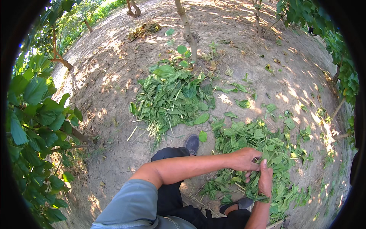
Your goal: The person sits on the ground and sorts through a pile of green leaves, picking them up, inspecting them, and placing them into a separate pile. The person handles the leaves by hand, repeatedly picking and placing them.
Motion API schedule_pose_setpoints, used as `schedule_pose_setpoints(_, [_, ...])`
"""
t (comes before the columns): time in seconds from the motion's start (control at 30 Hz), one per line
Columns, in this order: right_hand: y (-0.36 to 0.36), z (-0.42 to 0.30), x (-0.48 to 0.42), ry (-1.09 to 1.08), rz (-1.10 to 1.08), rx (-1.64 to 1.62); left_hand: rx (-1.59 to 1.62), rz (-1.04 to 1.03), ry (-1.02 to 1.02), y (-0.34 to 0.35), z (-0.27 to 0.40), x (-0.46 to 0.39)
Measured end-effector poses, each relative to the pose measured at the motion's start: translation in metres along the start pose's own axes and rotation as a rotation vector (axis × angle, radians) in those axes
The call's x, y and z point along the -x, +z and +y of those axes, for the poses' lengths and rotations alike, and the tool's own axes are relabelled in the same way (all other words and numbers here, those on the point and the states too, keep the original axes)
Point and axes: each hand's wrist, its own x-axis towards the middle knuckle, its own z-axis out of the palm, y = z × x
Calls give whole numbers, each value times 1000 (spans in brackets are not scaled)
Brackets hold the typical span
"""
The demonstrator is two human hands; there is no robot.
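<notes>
My left hand (246, 161) reaches across to the right and meets my right hand (266, 177) above a spread heap of leafy green stems (237, 137). Both hands hold leafy green stems (270, 156), their fingertips close together. The leaves partly hide the fingers, and more leaves hang below my hands. Farther ahead and to the left, a denser pile of cut green leaves (174, 97) lies on the soil, with pale stems poking out of its near side.
A slim tree trunk (187, 31) rises behind the denser pile. Leafy branches (37, 114) crowd the left side, and more foliage (340, 54) hangs at the right. Loose leaves (243, 103) lie on the dry soil. My shoes (192, 144) are beside the heaps.
</notes>
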Motion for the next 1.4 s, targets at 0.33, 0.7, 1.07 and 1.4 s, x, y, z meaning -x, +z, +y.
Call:
schedule_pose_setpoints(0.33, [-14, 14, -6, 49, 35, -12, -96, 32, 7, 5, 15, 4])
schedule_pose_setpoints(0.7, [-6, -4, -2, -22, -63, -28, 45, 193, -47, -3, 16, 0])
schedule_pose_setpoints(1.07, [-10, -24, 3, 104, 199, -100, 513, 323, -170, -20, 5, -11])
schedule_pose_setpoints(1.4, [-8, -22, 4, 40, 250, -54, 438, 306, -177, -21, 5, -12])
